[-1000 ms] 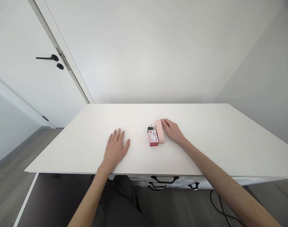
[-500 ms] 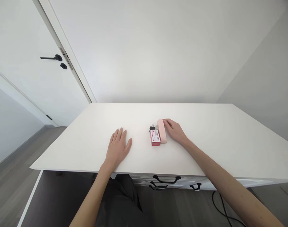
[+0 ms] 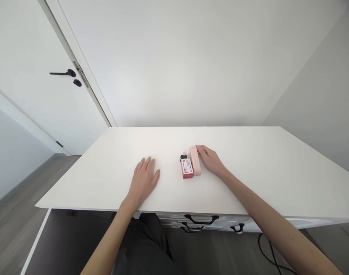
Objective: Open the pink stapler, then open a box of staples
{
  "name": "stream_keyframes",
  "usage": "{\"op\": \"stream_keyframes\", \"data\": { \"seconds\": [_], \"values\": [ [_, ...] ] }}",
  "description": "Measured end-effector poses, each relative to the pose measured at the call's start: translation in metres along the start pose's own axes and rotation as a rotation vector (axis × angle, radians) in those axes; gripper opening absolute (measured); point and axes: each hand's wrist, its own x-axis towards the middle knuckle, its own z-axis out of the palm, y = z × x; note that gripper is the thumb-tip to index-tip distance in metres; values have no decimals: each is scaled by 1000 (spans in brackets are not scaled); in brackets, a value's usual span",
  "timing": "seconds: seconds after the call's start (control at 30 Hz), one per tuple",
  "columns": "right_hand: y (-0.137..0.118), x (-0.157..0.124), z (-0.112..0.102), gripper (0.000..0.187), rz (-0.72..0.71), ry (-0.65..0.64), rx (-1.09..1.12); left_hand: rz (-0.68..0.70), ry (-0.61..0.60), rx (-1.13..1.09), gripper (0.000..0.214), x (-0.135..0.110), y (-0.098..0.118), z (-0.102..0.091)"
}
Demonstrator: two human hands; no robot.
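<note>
My left hand (image 3: 143, 179) lies flat on the white tabletop (image 3: 237, 149), fingers stretched, holding nothing. My right hand (image 3: 211, 158) has its thumb and fingers closed at the far right end of a long pink rounded object (image 3: 195, 161); its kind is not plain. Against the pink object's left side stands a small stack of red and white boxes (image 3: 187, 168). Just behind the boxes is a small black item (image 3: 184, 157) with pale, metal-looking bits near it, partly hidden and too small to name.
Drawers with black handles (image 3: 201, 219) are under the table's front edge. A white door (image 3: 34, 46) with a black lever handle (image 3: 62, 72) is at the left. A black cable (image 3: 273, 256) lies on the floor at the lower right.
The view has tilted very slightly. Both hands keep almost the same places, and the pink object and boxes stay together as before.
</note>
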Motion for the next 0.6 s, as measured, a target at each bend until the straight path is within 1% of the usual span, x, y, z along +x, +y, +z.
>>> {"op": "stream_keyframes", "data": {
  "seconds": [0.13, 0.23, 0.33, 0.43, 0.5, 0.6],
  "values": [
    [-1, 0, 0, 50, 14, -18, 11, 88, -24, -240, 54, 6, 17, -6],
    [-2, 0, 1, 49, 12, -25, 16, 139, -84, -363, 60, 14, 34, -7],
    [-2, 2, 1, 48, 7, -26, 27, 254, -115, -399, 74, 24, 49, -5],
    [-3, 2, 1, 48, -1, -26, 42, 378, -89, -414, 79, 34, 60, -2],
    [-5, 2, 1, 48, -13, -30, 48, 422, -74, -420, 80, 40, 65, 0],
    [-6, 2, 1, 47, -27, -30, 50, 442, -69, -419, 83, 45, 68, 4]
  ]
}}
